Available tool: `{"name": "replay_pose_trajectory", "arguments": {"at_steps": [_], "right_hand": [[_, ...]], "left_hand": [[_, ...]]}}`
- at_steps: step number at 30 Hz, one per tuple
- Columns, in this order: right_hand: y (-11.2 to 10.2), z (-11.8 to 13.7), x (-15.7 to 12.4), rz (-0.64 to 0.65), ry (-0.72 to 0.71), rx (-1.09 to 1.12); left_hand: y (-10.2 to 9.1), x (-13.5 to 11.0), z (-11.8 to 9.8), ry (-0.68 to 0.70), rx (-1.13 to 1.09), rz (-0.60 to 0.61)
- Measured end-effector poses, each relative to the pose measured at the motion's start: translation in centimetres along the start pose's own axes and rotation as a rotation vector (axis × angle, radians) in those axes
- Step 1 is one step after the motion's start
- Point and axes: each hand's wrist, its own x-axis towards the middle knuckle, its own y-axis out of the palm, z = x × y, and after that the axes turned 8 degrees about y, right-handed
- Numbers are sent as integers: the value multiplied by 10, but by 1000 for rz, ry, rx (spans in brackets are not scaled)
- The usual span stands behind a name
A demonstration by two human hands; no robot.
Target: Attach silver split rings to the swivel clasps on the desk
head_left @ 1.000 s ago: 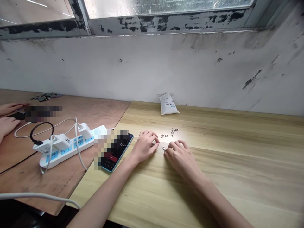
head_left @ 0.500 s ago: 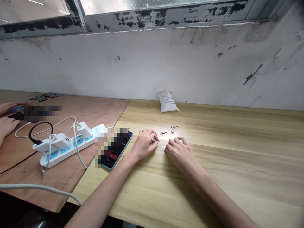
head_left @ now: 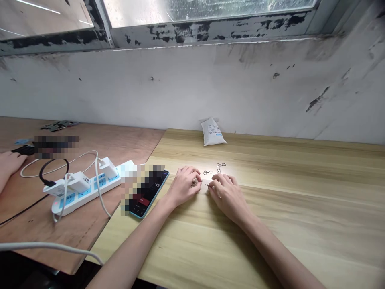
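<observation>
The left hand point(head_left: 185, 182) rests just right of the phone point(head_left: 152, 193), with its fingers curled around metal clips point(head_left: 194, 183). The right hand point(head_left: 225, 196), farther right of the phone, pinches a metal piece point(head_left: 207, 185) between thumb and fingers; its form is too small to tell. Loose rings point(head_left: 207, 172) lie on the desk point(head_left: 300, 180), right of the phone. The power strip point(head_left: 98, 188) lies left of the phone.

The table point(head_left: 303, 196) has room right of the hands point(head_left: 226, 196), the phone point(head_left: 149, 193) obstructing leftward
</observation>
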Motion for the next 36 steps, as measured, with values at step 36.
{"name": "replay_pose_trajectory", "arguments": {"at_steps": [36], "right_hand": [[-3,13,-3,-85,40,386]], "left_hand": [[-7,7,-18,-198,-637,-90]]}}
